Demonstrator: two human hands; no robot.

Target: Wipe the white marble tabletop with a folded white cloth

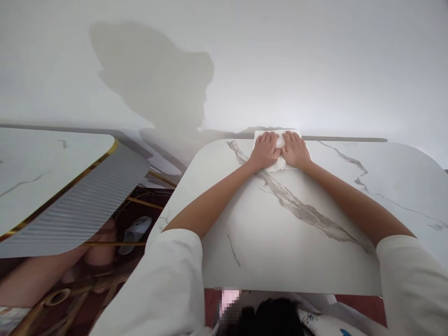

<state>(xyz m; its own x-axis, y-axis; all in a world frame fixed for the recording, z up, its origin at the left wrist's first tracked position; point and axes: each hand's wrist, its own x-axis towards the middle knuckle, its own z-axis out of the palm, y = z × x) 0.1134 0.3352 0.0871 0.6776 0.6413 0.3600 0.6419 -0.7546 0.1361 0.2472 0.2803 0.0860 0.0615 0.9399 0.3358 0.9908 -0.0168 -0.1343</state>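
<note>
A folded white cloth (282, 164) lies at the far edge of a white marble-patterned table (245, 224), close to the wall. My left hand (266, 150) bears down on its left half with the fingers slightly bent, gripping it against the tabletop. On the right half, my right hand (295, 150) grips it the same way. The thumbs almost meet in the middle. Part of the cloth is hidden beneath both palms, and its wavy near edge shows below them. Both arms are stretched far forward over the table.
A pale wall (332, 70) rises behind the table. To the left stands a second marble-patterned table (52, 172) with gold trim and a ribbed side. Below it are a person's leg (42, 277), a light shoe (138, 228) and gold bars (115, 243). Dark hair (276, 317) shows at the bottom.
</note>
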